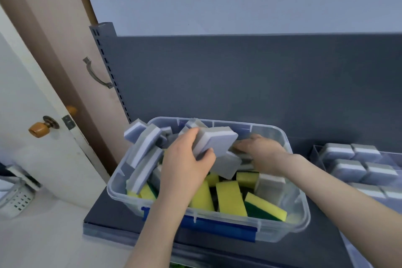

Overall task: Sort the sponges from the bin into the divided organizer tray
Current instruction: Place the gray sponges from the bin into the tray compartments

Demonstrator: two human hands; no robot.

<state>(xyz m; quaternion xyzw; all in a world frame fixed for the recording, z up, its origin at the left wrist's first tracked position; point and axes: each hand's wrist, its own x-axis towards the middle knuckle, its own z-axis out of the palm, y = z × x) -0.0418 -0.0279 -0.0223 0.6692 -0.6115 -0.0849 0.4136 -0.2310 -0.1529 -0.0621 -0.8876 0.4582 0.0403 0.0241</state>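
A clear plastic bin (302,209) with a blue latch sits on the dark shelf, filled with grey-and-white sponges and yellow-and-green sponges (230,198). My left hand (185,159) grips a grey-and-white sponge (215,141) and holds it tilted above the pile. My right hand (258,150) reaches deep into the bin at the back right, fingers down among the grey sponges (226,164); its fingertips are hidden, so I cannot tell if it holds one. The clear divided organizer tray (314,154) lies at the right with grey-and-white sponges (348,161) in neat rows.
A dark grey back panel (239,76) rises right behind the bin. At left stands a white door with a brown knob (40,129), and a perforated white basket (15,200) sits on the pale counter. The shelf's front edge runs just below the bin.
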